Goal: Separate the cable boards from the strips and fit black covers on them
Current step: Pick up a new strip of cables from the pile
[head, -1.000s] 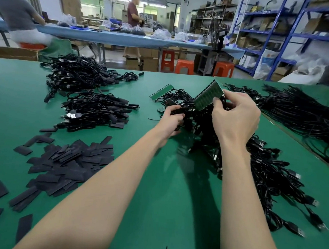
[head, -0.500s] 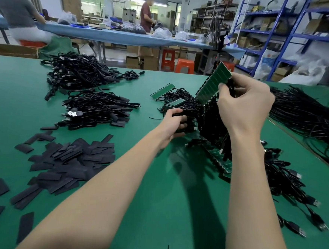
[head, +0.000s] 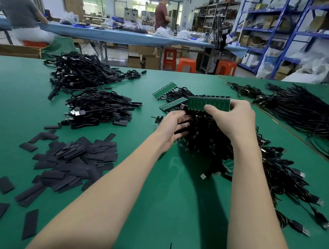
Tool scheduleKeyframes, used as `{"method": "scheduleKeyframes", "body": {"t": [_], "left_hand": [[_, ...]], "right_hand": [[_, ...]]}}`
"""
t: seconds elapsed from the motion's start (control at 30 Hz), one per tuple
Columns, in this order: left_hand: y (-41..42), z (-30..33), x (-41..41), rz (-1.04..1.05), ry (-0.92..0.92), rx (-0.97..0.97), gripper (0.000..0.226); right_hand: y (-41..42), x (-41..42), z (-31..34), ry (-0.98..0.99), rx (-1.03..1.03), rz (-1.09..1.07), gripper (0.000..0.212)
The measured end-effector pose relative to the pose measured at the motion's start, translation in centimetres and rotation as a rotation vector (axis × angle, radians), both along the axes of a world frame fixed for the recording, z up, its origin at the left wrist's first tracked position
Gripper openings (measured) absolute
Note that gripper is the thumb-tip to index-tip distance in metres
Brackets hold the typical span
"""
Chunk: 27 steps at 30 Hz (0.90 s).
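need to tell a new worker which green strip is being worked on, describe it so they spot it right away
On the green table, look past the middle to the black cable tangle in front of the person. The green strip is lifted above it in the right hand, with cables hanging from its lower edge. The two other strips to its left lie flat and slanted; this one is raised and level.

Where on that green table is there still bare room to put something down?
Bare green table shows between the two forearms, bordered left by the heap of black covers and right by the tangle of cables. The far left corner is bare too. It is crowded around the right hand and the board strip.
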<state>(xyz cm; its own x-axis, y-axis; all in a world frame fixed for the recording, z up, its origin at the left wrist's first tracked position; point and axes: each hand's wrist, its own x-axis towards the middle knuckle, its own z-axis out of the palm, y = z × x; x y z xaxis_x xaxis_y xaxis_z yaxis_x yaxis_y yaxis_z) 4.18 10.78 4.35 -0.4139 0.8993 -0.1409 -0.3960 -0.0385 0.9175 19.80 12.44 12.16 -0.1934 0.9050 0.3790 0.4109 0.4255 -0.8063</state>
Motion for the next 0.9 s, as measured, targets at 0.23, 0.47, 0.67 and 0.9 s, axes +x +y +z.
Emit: {"method": "scheduleKeyframes", "body": {"t": [0.23,0.47,0.67,0.9], "left_hand": [[-1.6,-1.7,0.1,0.685,0.778,0.053,0.012],[-1.4,-3.4,-0.8,0.339,1.120,-0.190,0.054],[-1.0,-2.6,1.0,0.214,1.040,-0.002,0.043],[0.3,-0.7,2.1,0.124,0.740,0.088,0.048]], "right_hand": [[-0.6,-0.9,-0.2,-0.047,0.238,0.000,0.030],[-0.8,-2.0,-0.7,0.116,0.291,-0.069,0.032],[-1.5,-2.0,0.6,0.390,0.306,-0.097,0.038],[-1.2,-2.0,0.7,0.506,0.342,-0.166,0.032]]}}
